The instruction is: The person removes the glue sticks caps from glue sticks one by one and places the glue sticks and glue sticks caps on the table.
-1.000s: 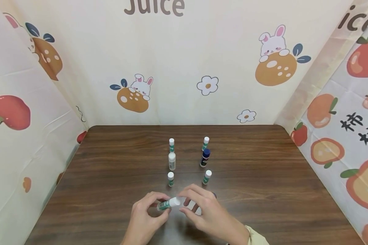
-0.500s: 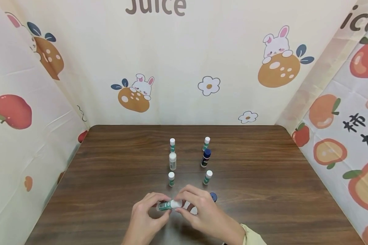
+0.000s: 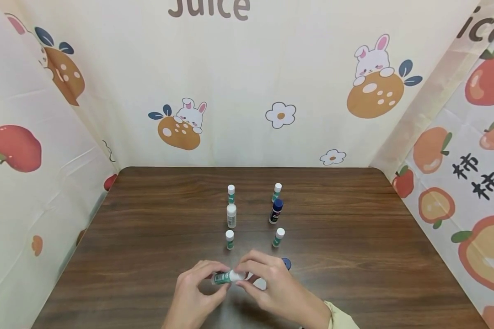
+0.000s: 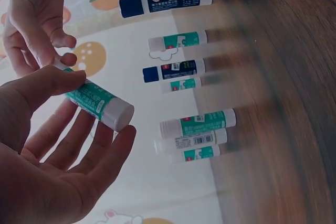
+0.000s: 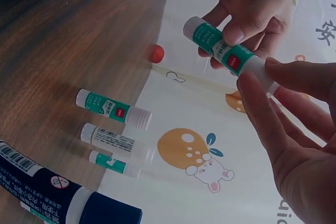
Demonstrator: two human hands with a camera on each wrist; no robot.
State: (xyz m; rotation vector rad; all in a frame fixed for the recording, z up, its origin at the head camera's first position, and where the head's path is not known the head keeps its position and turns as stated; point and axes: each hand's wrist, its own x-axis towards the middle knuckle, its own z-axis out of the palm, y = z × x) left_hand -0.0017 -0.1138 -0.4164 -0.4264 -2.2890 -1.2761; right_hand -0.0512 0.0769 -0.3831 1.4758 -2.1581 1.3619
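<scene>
Together, the left hand (image 3: 197, 287) and right hand (image 3: 273, 284) hold a green-labelled glue stick (image 3: 221, 278) crosswise above the near part of the tabletop (image 3: 148, 228), left thumb and fingers gripping its body, right ones pinching its white cap (image 5: 255, 70). Beyond them, six sticks stand upright in two columns: a clear white-capped stick (image 3: 231, 216) between two green-labelled ones (image 3: 230, 241) on the left, and a navy stick (image 3: 276, 211) between another green-labelled pair (image 3: 278, 238) on the right. Near the right hand, a blue-capped stick (image 3: 286, 263) shows only its top in the head view.
</scene>
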